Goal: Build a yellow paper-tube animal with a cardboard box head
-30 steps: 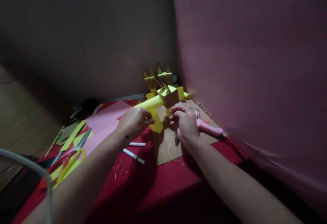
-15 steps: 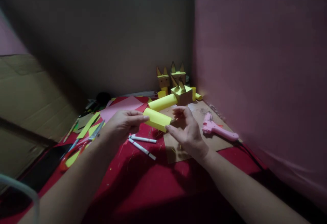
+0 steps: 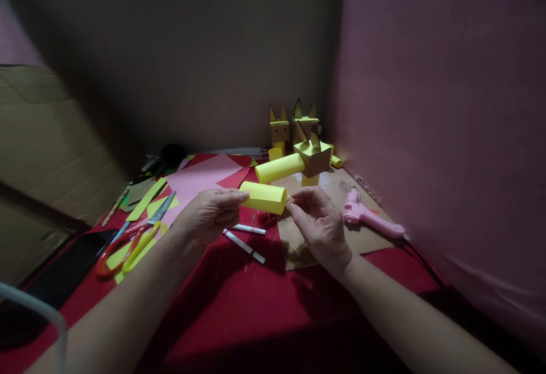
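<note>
A short yellow paper tube is pinched at its left end between the thumb and fingers of my left hand. At the tube's right end, my right hand has its thumb and fingertips drawn together just beside the opening. Whatever those fingertips pinch is too small to make out. Behind the tube lies a cardboard box head with pointed ears and a yellow top, joined to a longer yellow paper tube.
A pink glue gun rests on a cardboard sheet at the right, its cord trailing. Scissors and coloured paper lie left. Two white markers are below the tube. More eared cardboard figures stand near the wall.
The short tube has turned more level, its right end rising slightly. My right hand has let go of the tube's edge, and its fingers have closed together beside the opening. The view has shifted slightly.
</note>
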### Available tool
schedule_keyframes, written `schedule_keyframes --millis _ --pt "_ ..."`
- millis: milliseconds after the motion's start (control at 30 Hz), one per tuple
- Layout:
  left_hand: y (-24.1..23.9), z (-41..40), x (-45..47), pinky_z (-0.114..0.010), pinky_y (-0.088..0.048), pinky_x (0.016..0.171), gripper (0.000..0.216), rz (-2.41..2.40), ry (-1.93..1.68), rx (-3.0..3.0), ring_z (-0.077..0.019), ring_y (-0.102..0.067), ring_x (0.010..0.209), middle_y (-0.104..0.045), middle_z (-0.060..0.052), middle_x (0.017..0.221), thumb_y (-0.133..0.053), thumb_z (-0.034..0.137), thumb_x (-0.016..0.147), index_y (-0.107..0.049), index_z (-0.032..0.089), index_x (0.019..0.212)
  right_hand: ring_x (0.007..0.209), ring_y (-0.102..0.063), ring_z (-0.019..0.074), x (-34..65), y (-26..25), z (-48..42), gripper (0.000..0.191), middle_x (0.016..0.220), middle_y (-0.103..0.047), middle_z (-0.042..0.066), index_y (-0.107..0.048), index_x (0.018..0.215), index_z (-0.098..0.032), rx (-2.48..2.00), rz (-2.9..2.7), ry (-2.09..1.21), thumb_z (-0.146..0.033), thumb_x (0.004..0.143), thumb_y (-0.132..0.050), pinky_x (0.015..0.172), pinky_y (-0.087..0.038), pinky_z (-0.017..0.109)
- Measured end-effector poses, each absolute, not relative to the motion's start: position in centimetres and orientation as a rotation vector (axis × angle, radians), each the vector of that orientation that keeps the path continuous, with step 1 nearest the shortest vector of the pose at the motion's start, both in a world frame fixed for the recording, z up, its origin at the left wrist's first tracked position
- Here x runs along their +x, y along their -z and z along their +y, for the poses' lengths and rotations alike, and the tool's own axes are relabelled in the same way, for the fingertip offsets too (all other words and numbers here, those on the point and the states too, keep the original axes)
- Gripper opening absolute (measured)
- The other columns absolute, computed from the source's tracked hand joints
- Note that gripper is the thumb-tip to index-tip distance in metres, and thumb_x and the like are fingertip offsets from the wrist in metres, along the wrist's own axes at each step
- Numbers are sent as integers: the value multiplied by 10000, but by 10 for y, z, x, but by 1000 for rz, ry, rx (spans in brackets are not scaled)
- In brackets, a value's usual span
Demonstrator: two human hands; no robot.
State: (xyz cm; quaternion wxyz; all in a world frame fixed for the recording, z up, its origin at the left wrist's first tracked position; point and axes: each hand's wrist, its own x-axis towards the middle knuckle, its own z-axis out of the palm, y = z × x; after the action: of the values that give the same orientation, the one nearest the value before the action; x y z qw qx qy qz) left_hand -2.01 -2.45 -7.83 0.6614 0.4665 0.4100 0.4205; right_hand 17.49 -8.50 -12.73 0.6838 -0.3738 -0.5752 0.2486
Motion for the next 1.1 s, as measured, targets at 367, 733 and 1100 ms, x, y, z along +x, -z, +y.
schedule_keyframes --millis 367,733,1100 --pt "90 -44 -1 -179 -247 435 263 1111 -1060 1251 -44 -335 457 -467 44 508 -839 315 633 -700 98 688 384 -323 47 173 119 -73 346 409 -411 -65 -595 535 -149 -1000 -920 -1236 -416 680 -761 375 -196 207" --pt "71 -47 -19 -239 -453 650 282 1081 -1079 1772 -143 -573 735 -660 -15 821 -814 272 666 -715 185 916 334 -363 33 188 115 -65 154 461 -516 -44 -602 606 -133 -955 -647 -1431 -186 571 -742 319 -208 168" --pt "82 -40 -18 -316 -498 771 230 855 -1262 2697 -194 -596 891 -661 -59 946 -575 84 818 -699 204 969 300 -343 11 194 114 -63 121 462 -544 -28 -565 599 -129 -951 -576 -1787 -92 612 -680 288 -226 134"
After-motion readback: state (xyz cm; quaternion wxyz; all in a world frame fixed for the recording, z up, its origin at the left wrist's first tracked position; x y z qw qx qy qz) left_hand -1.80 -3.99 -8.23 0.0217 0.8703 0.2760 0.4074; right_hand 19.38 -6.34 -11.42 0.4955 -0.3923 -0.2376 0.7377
